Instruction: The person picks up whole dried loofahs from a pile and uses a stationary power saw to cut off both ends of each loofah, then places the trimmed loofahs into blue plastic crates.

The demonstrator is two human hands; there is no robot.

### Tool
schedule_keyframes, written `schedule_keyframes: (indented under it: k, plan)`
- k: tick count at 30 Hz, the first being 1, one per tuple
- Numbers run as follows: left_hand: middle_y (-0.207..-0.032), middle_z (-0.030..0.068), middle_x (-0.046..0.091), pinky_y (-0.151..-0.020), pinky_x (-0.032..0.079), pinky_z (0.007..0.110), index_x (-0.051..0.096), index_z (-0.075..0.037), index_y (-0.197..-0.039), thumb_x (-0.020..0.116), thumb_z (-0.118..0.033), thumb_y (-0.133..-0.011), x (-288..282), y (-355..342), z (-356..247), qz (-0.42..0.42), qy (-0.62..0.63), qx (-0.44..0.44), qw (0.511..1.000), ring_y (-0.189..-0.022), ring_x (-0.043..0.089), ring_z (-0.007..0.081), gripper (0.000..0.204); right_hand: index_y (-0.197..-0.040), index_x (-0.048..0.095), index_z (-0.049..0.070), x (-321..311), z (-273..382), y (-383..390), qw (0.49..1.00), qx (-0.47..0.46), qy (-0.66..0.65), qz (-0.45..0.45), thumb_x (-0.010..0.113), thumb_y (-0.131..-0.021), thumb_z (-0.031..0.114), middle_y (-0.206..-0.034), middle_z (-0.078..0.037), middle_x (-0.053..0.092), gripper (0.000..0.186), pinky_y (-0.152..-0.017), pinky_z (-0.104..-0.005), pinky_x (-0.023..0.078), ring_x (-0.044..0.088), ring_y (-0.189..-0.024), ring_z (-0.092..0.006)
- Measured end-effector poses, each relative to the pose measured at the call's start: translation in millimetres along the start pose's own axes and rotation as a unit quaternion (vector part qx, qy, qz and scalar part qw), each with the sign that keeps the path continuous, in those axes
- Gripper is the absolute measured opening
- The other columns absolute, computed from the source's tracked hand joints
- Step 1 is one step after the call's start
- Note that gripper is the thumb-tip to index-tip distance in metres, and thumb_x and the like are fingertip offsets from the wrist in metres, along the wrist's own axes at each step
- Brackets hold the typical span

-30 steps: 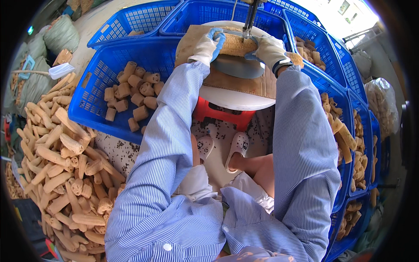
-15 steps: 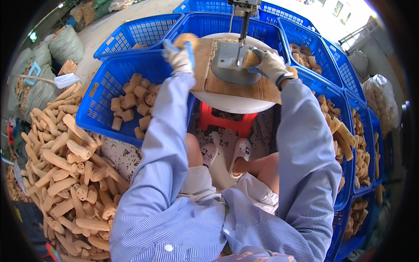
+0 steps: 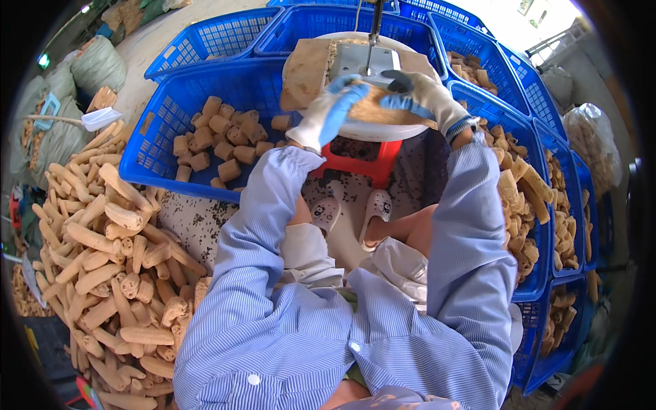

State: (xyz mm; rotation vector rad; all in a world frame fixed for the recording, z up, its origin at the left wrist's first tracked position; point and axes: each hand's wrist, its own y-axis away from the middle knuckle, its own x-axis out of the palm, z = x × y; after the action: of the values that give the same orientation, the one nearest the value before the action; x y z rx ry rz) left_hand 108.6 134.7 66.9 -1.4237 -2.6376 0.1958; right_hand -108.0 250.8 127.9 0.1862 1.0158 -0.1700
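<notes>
In front of the cutting machine's grey metal plate, a dried loofah is held between my two gloved hands. My left hand, in a white glove with blue fingers, is closed at its left end. My right hand, gloved the same way, has its fingers closed round the right end. Both hands are a little blurred. The plate sits on cardboard over a round white top, with a thin upright metal part above it. Short cut loofah pieces lie in the blue basket to my left.
A large heap of whole loofahs lies at my left. More blue baskets with loofahs stand along the right and back. A red stool is under the round top. Full sacks stand at the far left.
My left hand has moved right and nearer from the left basket's edge, and its loofah piece is gone. My right hand has drawn back from the blade. More cut pieces lie in the left basket.
</notes>
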Motion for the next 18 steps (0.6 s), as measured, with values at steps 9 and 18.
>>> schedule_keyframes:
  k: [9,18]
  plan:
    - [-0.131,0.0061,0.066,-0.081,0.061,0.036,0.062,-0.012,-0.139,0.058,-0.047,-0.103,-48,-3,1,-0.148,0.07,-0.126,0.979,-0.115,0.065,0.018,0.05,-0.146,0.057,0.004,42,-56,55,0.868,-0.059,-0.454,-0.193,0.072,-0.097,0.04,-0.131,-0.009,0.067,0.063,-0.098,-0.0304,0.052,0.062,-0.116,-0.0167]
    - [-0.139,0.0069,0.059,-0.108,0.049,0.036,0.056,-0.018,-0.148,0.074,-0.037,-0.096,-80,-34,21,-0.135,-0.046,-0.007,0.99,-0.129,0.057,0.019,0.058,-0.131,0.069,0.008,71,-72,-24,0.884,-0.03,-0.381,-0.271,0.086,-0.082,0.007,-0.106,-0.006,0.077,0.052,-0.084,-0.027,0.057,0.071,-0.091,-0.0134]
